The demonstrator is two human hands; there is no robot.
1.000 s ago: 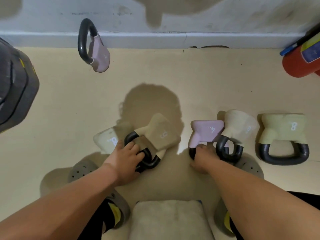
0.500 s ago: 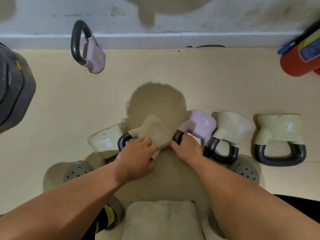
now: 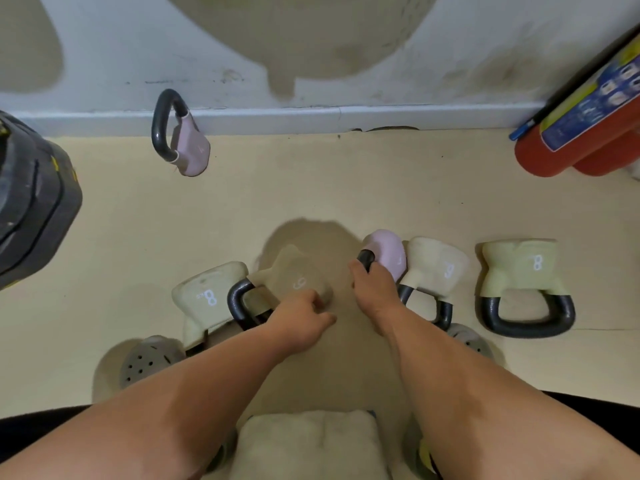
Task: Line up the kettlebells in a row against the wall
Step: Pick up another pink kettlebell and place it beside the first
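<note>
One pink kettlebell stands against the wall's skirting at the left. On the floor near me lie several more. My left hand grips the black handle of a tan kettlebell marked 6. My right hand holds the handle of a second pink kettlebell, tilted up. A pale kettlebell marked 8 lies left of the tan one. Two more, a cream kettlebell and a light green kettlebell, lie on their sides at the right.
A large black weight sits at the left edge. A red fire extinguisher leans in the right corner by the wall. My grey shoes flank the kettlebells. Bare cream floor lies between the kettlebells and the wall.
My right hand has tipped the pink kettlebell up from lying flat and pulled it left. My left hand has shifted right along the tan kettlebell's handle, turning that bell.
</note>
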